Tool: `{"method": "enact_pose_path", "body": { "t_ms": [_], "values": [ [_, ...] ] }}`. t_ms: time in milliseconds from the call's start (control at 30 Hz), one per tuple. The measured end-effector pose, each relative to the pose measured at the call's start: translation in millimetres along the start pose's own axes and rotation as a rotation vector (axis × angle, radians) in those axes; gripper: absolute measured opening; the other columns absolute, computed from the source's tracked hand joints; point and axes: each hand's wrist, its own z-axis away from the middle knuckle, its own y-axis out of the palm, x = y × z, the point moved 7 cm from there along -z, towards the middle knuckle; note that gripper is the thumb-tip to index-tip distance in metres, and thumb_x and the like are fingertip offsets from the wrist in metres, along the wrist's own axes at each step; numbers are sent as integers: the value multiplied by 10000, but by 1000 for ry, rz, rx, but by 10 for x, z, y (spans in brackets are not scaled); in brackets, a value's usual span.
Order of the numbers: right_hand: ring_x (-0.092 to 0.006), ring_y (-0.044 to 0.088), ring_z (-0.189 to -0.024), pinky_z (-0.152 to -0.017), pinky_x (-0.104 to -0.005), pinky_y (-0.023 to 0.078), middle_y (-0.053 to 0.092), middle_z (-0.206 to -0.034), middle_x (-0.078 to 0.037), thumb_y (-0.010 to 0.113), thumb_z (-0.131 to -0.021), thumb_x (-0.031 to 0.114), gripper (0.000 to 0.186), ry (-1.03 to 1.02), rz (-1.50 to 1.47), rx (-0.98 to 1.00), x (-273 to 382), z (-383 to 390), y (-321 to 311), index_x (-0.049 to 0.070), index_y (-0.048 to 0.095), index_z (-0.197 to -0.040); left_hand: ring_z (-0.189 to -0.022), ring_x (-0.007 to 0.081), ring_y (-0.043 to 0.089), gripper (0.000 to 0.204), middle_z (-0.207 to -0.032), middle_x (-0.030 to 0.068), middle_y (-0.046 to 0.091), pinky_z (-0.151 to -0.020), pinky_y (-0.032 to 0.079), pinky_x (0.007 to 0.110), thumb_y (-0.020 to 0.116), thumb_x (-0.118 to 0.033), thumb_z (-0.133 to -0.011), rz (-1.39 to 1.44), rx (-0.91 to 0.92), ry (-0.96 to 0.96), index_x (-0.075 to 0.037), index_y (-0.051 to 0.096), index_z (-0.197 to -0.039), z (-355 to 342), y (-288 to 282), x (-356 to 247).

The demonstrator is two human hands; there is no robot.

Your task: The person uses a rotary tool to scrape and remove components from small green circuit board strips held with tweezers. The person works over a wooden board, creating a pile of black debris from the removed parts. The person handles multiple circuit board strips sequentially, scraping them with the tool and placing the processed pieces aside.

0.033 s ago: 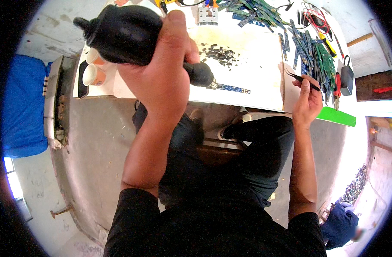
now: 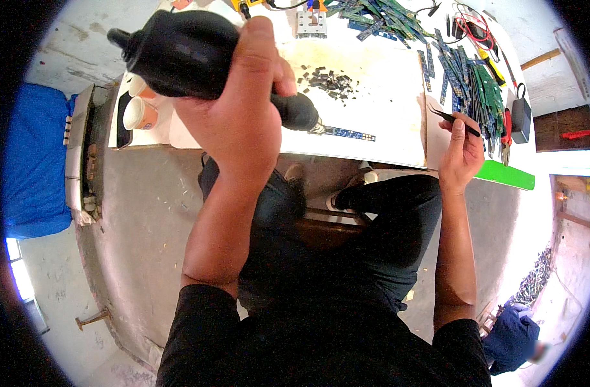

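The left hand [image 2: 237,122], thumb pointing away, grips a bulky black tool [image 2: 185,55], its tip near a blue strip [image 2: 349,133]. The right hand [image 2: 461,155], half curled, pinches black tweezers [image 2: 446,116].

Table [image 2: 385,119] bearing boards [image 2: 460,74], apparently chips [image 2: 329,82].

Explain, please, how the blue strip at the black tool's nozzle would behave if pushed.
The blue strip is likely light, as it looks thin and narrow. It seems rather stiff, since its visible edges run straight. It would probably slide, not roll, because it appears to lie flat on the white surface.
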Motion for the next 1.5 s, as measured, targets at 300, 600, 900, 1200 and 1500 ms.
{"method": "enact_pose_path", "body": {
  "t_ms": [300,600,900,1200,1500],
  "values": [
    [-147,663,-860,-806,-271,519,670,-952,-88,572,-1016,99,179,-7,-13,-8,26,-3,14,-44,623,-1110,-471,138,497,138,-598,33,533,-467,425,300,687,-70,-909,-20,75,61,-42,608,-800,-29,-7,-86],
    [-148,665,-860,-805,-267,522,671,-952,-93,571,-1014,87,172,-7,-7,-24,4,10,13,-46,624,-1110,-500,161,462,119,-631,36,488,-502,428,341,688,-127,-893,-120,105,61,-42,612,-858,14,31,-29],
    [-147,662,-865,-815,-268,522,672,-949,-94,569,-1013,79,168,0,-13,-13,22,-2,17,-44,625,-1113,-488,161,493,179,-605,39,511,-512,460,347,670,-121,-909,-21,88,22,-65,571,-771,48,85,35],
    [-150,664,-864,-819,-278,523,677,-942,-100,569,-1018,100,181,-11,-2,-8,17,4,16,-44,627,-1112,-491,165,498,172,-605,42,507,-512,466,355,654,-98,-907,-63,43,48,-49,568,-766,13,38,28],
    [-156,676,-899,-839,-277,524,699,-974,-114,600,-1002,90,206,64,-3,-26,-94,-10,-1,-41,613,-1161,-479,167,496,183,-597,44,513,-492,459,346,666,-75,-894,-179,69,125,-51,568,-741,-57,-17,-92]
  ]
}}
